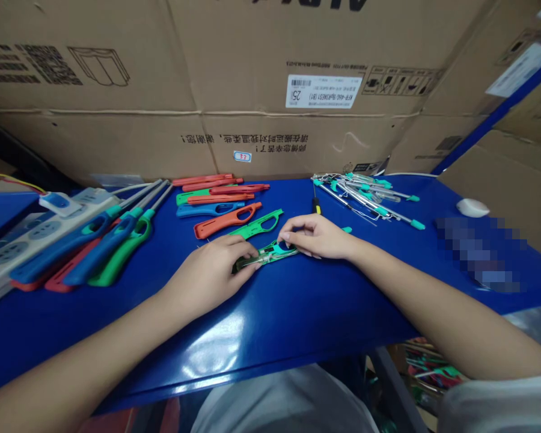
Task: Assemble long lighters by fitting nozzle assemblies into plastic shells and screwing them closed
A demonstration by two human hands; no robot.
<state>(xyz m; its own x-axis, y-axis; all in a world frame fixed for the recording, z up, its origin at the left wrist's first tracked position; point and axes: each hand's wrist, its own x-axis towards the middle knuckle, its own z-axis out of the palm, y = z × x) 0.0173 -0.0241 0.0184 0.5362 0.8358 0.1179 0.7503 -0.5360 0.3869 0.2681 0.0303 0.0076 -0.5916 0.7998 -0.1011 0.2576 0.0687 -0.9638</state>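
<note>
Near the middle of the table, a partly open green utility lighter (267,255) shows a clear part and thin metal parts inside it. My left hand (216,264) is closed round its handle end, the thumb along the near side. My right hand (313,236) is closed over the other end with bent fingers, thumb and forefinger pinched at the trigger opening. Just beyond my hands lie a green lighter shell half (252,227) and an orange shell half (228,221). A screwdriver with a yellow and black handle (316,205) lies behind my right hand.
More red, green and blue shell halves (207,208) lie farther back. Lighter rods with teal tips (365,192) are heaped at back right. Assembled lighters (103,240) rest beside a power strip (31,237) on the left. A cardboard wall (252,120) bounds the blue table (171,343).
</note>
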